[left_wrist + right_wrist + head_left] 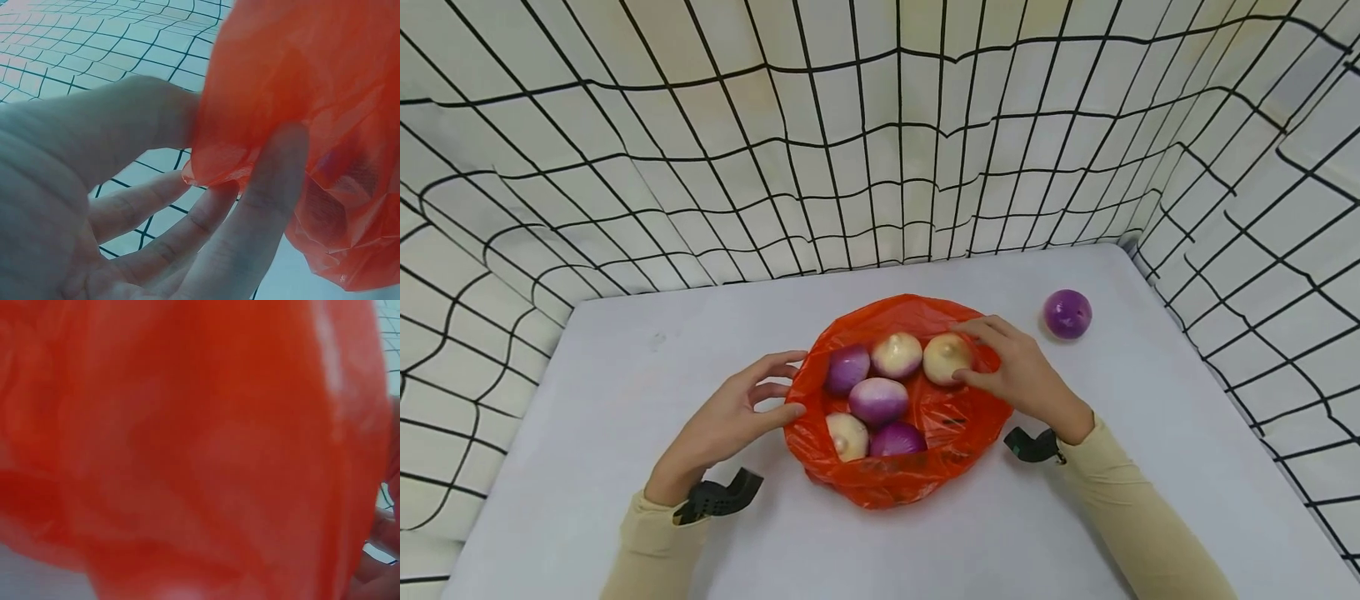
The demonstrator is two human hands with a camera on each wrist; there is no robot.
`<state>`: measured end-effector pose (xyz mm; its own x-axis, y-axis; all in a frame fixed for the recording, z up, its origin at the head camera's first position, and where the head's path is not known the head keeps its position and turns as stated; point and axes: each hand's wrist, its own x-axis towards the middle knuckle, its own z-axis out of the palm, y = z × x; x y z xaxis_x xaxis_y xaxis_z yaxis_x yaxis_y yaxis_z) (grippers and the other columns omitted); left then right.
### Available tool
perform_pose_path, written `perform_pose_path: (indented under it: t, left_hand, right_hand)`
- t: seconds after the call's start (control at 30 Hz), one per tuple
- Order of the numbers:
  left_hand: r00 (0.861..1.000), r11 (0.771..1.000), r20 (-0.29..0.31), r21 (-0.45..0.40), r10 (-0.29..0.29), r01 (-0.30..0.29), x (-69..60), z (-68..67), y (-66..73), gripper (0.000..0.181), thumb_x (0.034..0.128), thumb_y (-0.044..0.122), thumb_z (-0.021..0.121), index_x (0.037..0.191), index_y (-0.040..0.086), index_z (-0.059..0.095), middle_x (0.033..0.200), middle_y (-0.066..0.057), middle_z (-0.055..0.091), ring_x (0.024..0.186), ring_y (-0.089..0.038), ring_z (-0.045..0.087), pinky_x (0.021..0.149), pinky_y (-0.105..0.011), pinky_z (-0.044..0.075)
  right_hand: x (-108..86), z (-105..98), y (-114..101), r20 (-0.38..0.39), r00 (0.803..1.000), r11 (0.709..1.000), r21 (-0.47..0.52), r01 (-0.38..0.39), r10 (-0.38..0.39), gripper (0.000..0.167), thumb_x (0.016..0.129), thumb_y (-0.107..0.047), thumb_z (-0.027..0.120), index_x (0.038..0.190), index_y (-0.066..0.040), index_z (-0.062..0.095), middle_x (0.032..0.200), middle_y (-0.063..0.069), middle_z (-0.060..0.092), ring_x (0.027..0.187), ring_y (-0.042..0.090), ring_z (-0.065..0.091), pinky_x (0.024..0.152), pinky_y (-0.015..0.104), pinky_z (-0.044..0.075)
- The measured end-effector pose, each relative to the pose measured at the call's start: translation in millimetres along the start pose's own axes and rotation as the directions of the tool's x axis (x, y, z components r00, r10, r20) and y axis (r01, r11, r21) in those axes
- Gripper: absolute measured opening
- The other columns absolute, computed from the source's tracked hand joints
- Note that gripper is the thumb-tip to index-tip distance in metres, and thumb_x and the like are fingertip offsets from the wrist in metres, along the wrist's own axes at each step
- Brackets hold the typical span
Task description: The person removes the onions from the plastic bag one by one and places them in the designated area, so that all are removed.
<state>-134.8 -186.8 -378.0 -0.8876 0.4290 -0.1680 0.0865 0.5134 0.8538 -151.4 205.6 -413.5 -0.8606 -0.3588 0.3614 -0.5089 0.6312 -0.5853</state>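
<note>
In the head view a red plastic bag (917, 479) stands wide open on the white table, with several purple and pale onions (878, 401) inside. My left hand (730, 417) holds the bag's left rim, its thumb and fingers on either side of the plastic. That grip also shows in the left wrist view, where a finger (275, 181) lies against the red film. Over the bag's right side, my right hand (1018, 371) has thumb and fingers around a pale onion (946, 360). Red plastic covers most of the right wrist view and hides that grip.
A purple onion (1067, 314) lies by itself on the white table (670, 333), to the right of the bag and behind my right hand. Black netting (865, 158) over pale walls borders the table at the back and both sides.
</note>
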Motion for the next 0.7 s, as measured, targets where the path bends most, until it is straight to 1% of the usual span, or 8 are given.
perform_pose_path:
  t: [0.23, 0.43, 0.6, 0.7]
  left_hand:
    - [1.000, 1.000, 0.000, 0.001, -0.005, 0.005, 0.6, 1.1, 1.8, 0.066, 0.0958, 0.030, 0.074, 0.154, 0.021, 0.045, 0.148, -0.018, 0.054, 0.128, -0.039, 0.062, 0.090, -0.042, 0.065]
    - [1.000, 1.000, 0.001, -0.006, 0.012, -0.012, 0.0, 0.7, 0.9, 0.066, 0.0965, 0.029, 0.074, 0.155, 0.020, 0.044, 0.147, -0.018, 0.054, 0.127, -0.038, 0.064, 0.088, -0.036, 0.065]
    - [1.000, 1.000, 0.000, -0.021, 0.005, -0.005, 1.6, 2.0, -1.9, 0.066, 0.0955, 0.028, 0.075, 0.154, 0.021, 0.045, 0.145, -0.017, 0.055, 0.127, -0.039, 0.063, 0.088, -0.033, 0.065]
    - [1.000, 1.000, 0.004, -0.023, 0.005, -0.004, 1.5, 2.2, -1.7, 0.066, 0.0957, 0.028, 0.075, 0.154, 0.021, 0.046, 0.145, -0.017, 0.055, 0.128, -0.039, 0.063, 0.088, -0.034, 0.065]
  right_hand:
    - [-0.7, 3.3, 9.3, 0.091, 0.994, 0.998, -0.042, -0.053, 0.056, 0.064, 0.083, -0.023, 0.089, 0.140, -0.015, 0.061, 0.132, 0.010, 0.064, 0.123, 0.030, 0.065, 0.104, 0.049, 0.058]
    - [0.7, 8.9, 14.7, 0.116, 0.990, 0.996, -0.036, -0.081, 0.085, 0.065, 0.082, -0.027, 0.089, 0.139, -0.016, 0.062, 0.133, 0.009, 0.063, 0.126, 0.031, 0.064, 0.107, 0.050, 0.056]
    - [1.1, 13.2, 19.8, 0.137, 0.983, 0.992, -0.046, -0.116, 0.122, 0.064, 0.082, -0.030, 0.089, 0.139, -0.015, 0.062, 0.133, 0.009, 0.062, 0.126, 0.031, 0.063, 0.109, 0.051, 0.055]
    - [0.6, 15.9, 22.5, 0.141, 0.980, 0.990, -0.040, -0.137, 0.141, 0.064, 0.082, -0.030, 0.089, 0.139, -0.015, 0.062, 0.134, 0.009, 0.062, 0.126, 0.031, 0.063, 0.110, 0.052, 0.054]
